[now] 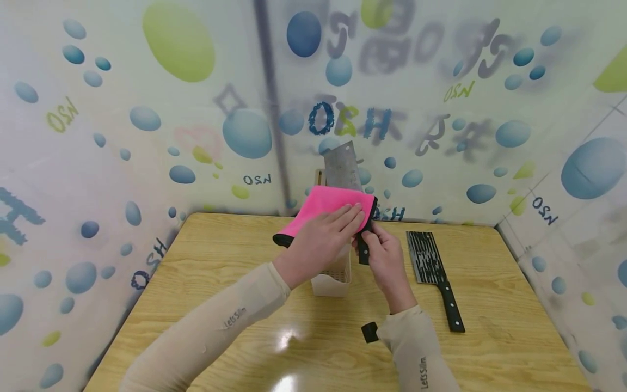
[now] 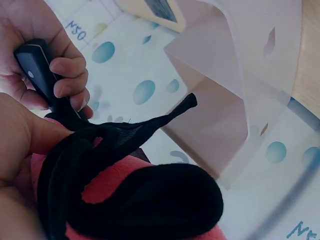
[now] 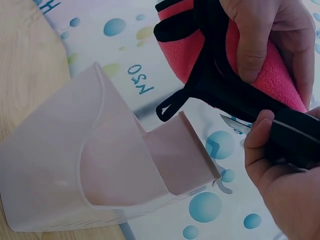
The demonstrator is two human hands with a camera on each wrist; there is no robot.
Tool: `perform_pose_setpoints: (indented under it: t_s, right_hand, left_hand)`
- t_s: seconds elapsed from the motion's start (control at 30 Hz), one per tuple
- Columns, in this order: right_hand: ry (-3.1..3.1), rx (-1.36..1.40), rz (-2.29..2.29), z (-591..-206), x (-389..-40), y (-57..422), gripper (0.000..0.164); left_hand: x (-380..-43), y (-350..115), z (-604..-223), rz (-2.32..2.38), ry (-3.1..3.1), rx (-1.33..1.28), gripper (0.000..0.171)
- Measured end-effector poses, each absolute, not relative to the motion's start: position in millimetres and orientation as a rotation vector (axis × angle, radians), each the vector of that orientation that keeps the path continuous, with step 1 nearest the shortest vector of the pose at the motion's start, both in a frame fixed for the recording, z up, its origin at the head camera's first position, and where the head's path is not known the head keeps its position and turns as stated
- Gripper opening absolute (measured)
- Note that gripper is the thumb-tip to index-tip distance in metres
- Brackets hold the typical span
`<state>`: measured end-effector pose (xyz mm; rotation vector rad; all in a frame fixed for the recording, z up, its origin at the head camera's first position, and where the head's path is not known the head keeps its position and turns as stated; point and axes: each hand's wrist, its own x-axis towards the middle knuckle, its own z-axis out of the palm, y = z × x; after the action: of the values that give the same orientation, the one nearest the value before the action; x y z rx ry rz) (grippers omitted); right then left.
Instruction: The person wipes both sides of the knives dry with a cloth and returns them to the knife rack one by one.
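My right hand [image 1: 387, 258] grips the black handle [image 1: 363, 250] of a cleaver, its fingers wrapped round it in the left wrist view. The grey metal blade [image 1: 342, 166] points up and away, its upper part showing above a pink cloth [image 1: 320, 201] with black edging. With my left hand [image 1: 318, 239] I hold the cloth folded against the blade, fingers laid along its outer face and thumb [image 3: 250, 60] on the other side. A black loop [image 3: 172, 105] hangs from the cloth. The lower blade is mostly hidden by cloth.
Behind and below the hands stands a beige plastic holder [image 1: 330, 286] with an open top. To the right, a second cleaver [image 1: 433, 272] with a black-streaked blade lies on the wooden table [image 1: 220, 261]. A patterned sheet [image 1: 235, 65] rises behind the table.
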<state>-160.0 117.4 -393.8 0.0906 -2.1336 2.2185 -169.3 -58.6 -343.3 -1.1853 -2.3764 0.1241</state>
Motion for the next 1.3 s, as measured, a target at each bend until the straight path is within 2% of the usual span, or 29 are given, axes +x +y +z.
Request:
perform_pose_setpoints:
  t_s: [0.37, 0.63, 1.3]
  right_hand:
    - [-2.197, 0.235, 2.205, -394, -157, 123, 0.042]
    - [-2.180, 0.233, 2.213, -397, -157, 123, 0.041]
    - [-2.264, 0.290, 2.164, -396, -152, 123, 0.045]
  left_hand:
    - [-166, -60, -345, 0.121, -2.326, -1.204, 0.056]
    - [-169, -61, -344, 0.188, -2.375, -1.139, 0.059]
    - [-194, -66, -337, 0.167, -2.377, -1.048, 0.050]
